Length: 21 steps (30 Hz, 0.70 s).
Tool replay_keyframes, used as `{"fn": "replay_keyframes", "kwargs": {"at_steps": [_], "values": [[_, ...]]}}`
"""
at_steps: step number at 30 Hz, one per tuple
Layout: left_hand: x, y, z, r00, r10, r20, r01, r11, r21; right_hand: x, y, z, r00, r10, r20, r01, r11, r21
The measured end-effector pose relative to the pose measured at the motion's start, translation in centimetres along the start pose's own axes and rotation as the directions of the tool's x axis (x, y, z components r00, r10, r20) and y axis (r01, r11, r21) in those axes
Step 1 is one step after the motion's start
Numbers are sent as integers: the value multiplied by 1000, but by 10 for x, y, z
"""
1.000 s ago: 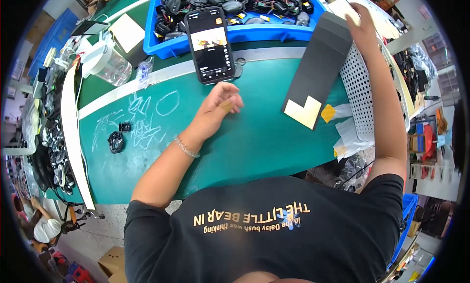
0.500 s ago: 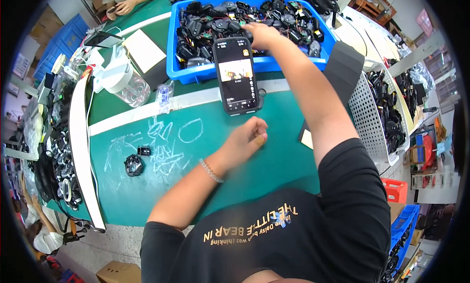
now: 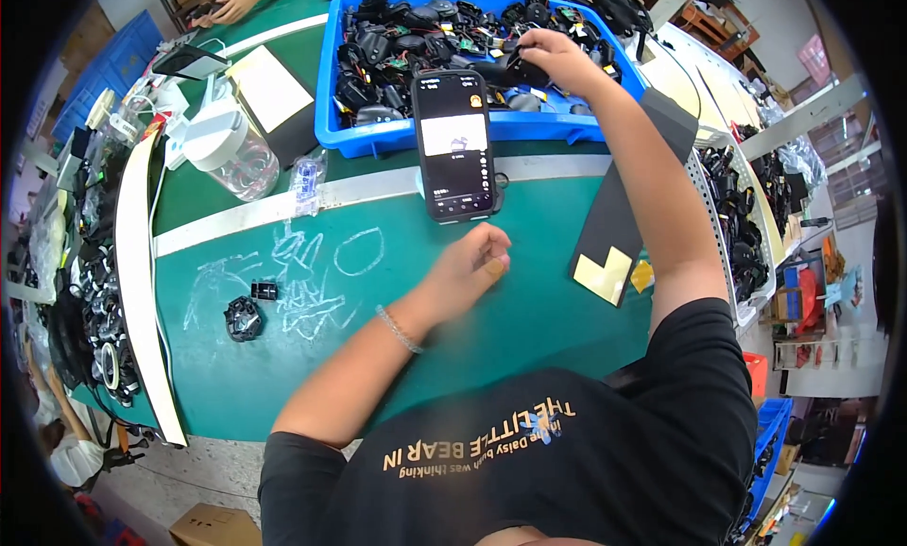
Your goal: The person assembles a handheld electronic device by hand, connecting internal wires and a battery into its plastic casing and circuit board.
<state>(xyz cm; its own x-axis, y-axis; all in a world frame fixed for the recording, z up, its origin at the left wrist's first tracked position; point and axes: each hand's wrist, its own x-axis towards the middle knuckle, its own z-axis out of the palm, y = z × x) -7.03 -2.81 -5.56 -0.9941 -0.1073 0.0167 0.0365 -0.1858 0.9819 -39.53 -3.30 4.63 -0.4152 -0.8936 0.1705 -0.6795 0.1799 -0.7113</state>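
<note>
My right hand reaches into a blue bin heaped with black plastic parts and thin wires. Its fingers are closed on a black plastic part whose exact kind I cannot make out. My left hand, with a beaded bracelet at the wrist, rests on the green table mat. Its fingers are loosely curled and nothing shows in them. Just beyond it a phone with a lit screen leans against the front of the bin. Left of it lie a round black part and a small black piece.
A clear jug and a small plastic bag stand at the left, near a white lamp bar. Dark grey card lies by my right forearm. A white perforated basket holds black parts. Another person's hand is at the far left.
My right hand has moved right within the bin and now grips a black part. My left hand stays curled in about the same place. The view has shifted slightly.
</note>
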Motion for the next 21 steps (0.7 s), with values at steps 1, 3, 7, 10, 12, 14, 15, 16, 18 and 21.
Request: {"fn": "replay_keyframes", "kwargs": {"at_steps": [1, 3, 7, 10, 12, 14, 15, 16, 18, 21], "values": [[3, 0, 1, 1000, 2, 15, -2, 1000, -5, -8, 0, -10, 1000, 17, -23, -15, 997, 76], [1, -3, 0, 999, 38, 1, -38, 998, -41, -30, -42, -21, 973, 205, -103, -183, 964, 191], [1, 4, 4, 1000, 29, 1, -29, 998, -55, -62, -62, -43, 987, 97, -130, -11, 839, 543], [1, 3, 0, 998, 57, 12, -56, 994, -90, -92, -91, -43, 996, 52, -77, 2, 814, 581], [-1, 6, -3, 999, 45, 10, -43, 990, -136, -110, -110, -39, 997, -19, 78, -34, 782, 623], [-2, 7, -4, 999, 35, -6, -36, 981, -192, -129, -124, -23, 995, 26, 100, -82, 785, 614], [-1, 6, -4, 999, 30, -24, -35, 969, -244, -137, -128, -16, 993, 48, 112, -108, 773, 625], [0, 6, -5, 999, 13, -49, -24, 975, -221, -144, -131, -11, 983, 42, 178, -145, 772, 619], [1, 6, -6, 995, 47, -82, -69, 956, -285, -154, -132, 0, 980, 0, 198, -92, 887, 452], [-2, 3, -8, 956, 178, -233, -231, 946, -225, -169, -137, 22, 980, -20, 197, -30, 969, 247]]}}
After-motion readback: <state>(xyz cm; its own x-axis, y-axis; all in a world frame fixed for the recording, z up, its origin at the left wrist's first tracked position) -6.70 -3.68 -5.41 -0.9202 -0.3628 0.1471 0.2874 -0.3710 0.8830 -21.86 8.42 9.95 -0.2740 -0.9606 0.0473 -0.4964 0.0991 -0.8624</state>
